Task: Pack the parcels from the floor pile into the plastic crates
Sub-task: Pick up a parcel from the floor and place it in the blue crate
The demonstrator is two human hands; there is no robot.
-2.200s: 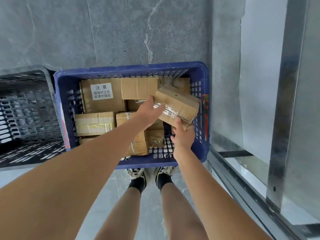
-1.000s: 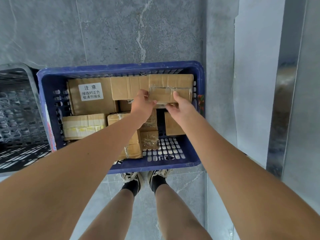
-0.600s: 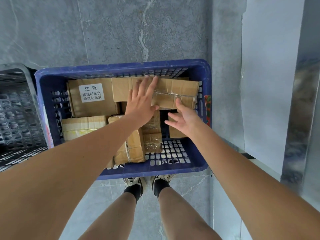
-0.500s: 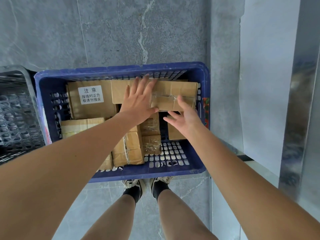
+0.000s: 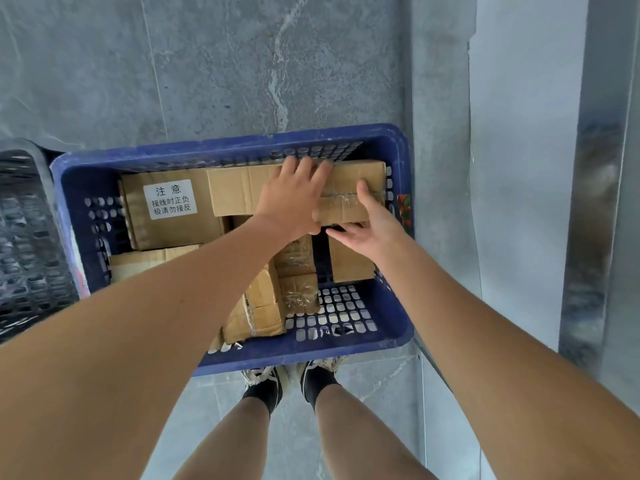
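A blue plastic crate (image 5: 403, 157) stands on the floor at my feet, holding several cardboard parcels. A taped brown parcel (image 5: 360, 178) lies on top of others in the crate's far right corner. My left hand (image 5: 294, 199) rests flat on it, fingers spread over its top. My right hand (image 5: 374, 226) touches its near edge with the thumb up against the side and the fingers apart. A larger parcel with a white label (image 5: 169, 206) fills the far left corner. Smaller parcels (image 5: 263, 306) sit along the middle.
A grey perforated crate (image 5: 24, 237) stands to the left of the blue one. A grey wall and a metal frame (image 5: 592, 202) run along the right. The crate's near right floor (image 5: 332, 313) shows bare mesh. My feet (image 5: 294, 375) touch the crate's near side.
The taped parcel went from tilted in both hands over the crate's right side to lying flat in the far right corner. Both hands opened; the left now presses on it.
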